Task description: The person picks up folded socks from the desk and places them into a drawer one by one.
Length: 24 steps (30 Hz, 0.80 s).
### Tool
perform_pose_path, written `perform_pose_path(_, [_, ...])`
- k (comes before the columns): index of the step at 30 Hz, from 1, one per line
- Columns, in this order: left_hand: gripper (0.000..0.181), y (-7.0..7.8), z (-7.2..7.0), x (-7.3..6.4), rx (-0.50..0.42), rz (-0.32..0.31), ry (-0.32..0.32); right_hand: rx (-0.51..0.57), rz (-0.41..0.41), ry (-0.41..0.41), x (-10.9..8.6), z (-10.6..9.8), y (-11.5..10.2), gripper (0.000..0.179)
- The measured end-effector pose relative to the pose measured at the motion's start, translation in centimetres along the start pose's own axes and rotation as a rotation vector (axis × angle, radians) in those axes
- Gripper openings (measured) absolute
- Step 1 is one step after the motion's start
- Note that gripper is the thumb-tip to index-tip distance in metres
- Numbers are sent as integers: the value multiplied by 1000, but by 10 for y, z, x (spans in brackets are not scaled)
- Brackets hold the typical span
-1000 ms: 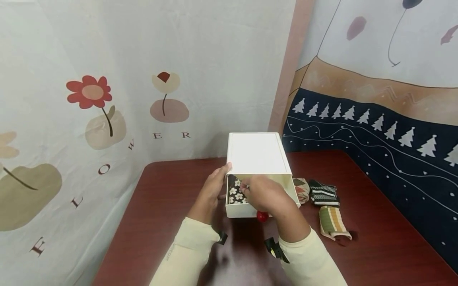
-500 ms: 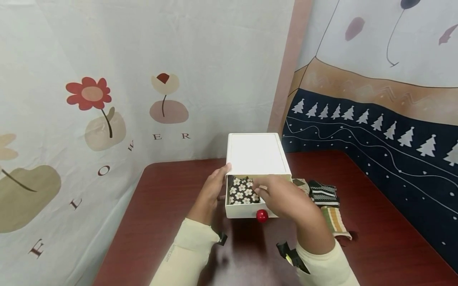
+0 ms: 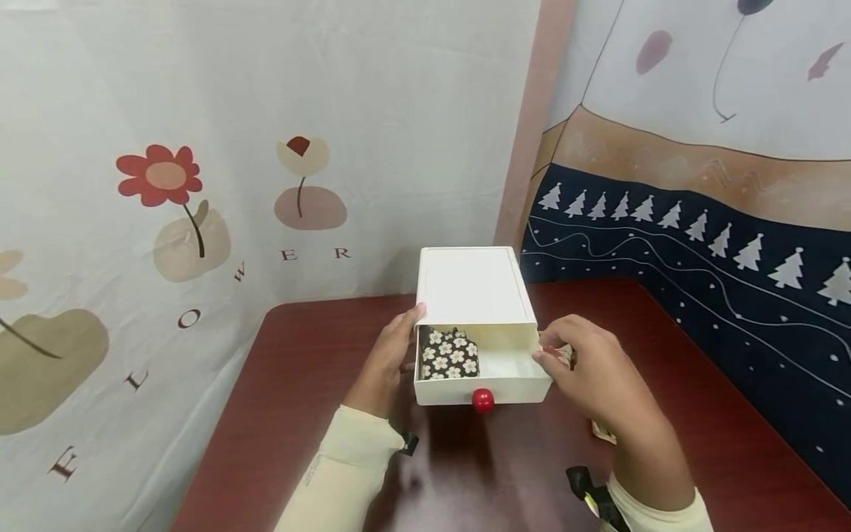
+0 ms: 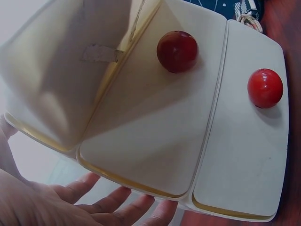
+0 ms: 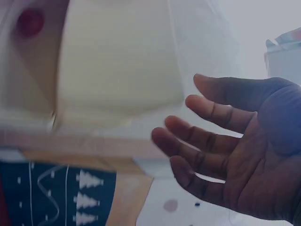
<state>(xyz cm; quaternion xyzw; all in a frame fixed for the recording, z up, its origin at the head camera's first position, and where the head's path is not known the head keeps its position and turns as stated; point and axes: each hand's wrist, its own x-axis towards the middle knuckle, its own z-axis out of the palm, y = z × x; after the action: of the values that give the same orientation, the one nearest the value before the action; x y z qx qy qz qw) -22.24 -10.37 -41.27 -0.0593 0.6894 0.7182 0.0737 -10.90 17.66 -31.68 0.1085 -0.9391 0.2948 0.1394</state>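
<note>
Head view: relaxed left hand (image 3: 387, 358) touches the cabinet (image 3: 473, 284); loose, empty right hand (image 3: 601, 373) half-hides a patterned bundle (image 3: 566, 354).

- Seven to eight o'clock: the left hand (image 4: 56, 207), fingers spread along the side of a white cabinet (image 4: 150, 127).
- Ten o'clock: a pulled-out drawer (image 4: 51, 89), with a pale patch (image 4: 99, 53).
- One o'clock: a red knob (image 4: 178, 52).
- Between two and three: a second red knob (image 4: 265, 88).
- Half past one: striped fabric (image 4: 249, 8).
- Two o'clock: reddish table (image 4: 286, 28).
</note>
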Motion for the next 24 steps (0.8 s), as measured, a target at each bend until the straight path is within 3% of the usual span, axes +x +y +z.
perform_pose_path(5, [72, -1, 0, -1, -2, -4, -7, -32, -44, 130, -11, -6, 26, 18])
perform_pose_path(7, [71, -1, -1, -1, -6, 1, -6, -39, -23, 136, -14, -8, 35, 23])
perform_pose_path(10, [71, -1, -1, 0, -4, 10, -2, -44, 24, 82, -16, -9, 49, 31])
perform_pose_path(16, [71, 0, -2, -1, 4, -1, -14, -20, 141, -127, -16, -7, 80, 41])
perform_pose_path(24, [70, -1, -3, -1, -1, -6, 4, -24, 210, -210, -16, -7, 121, 30])
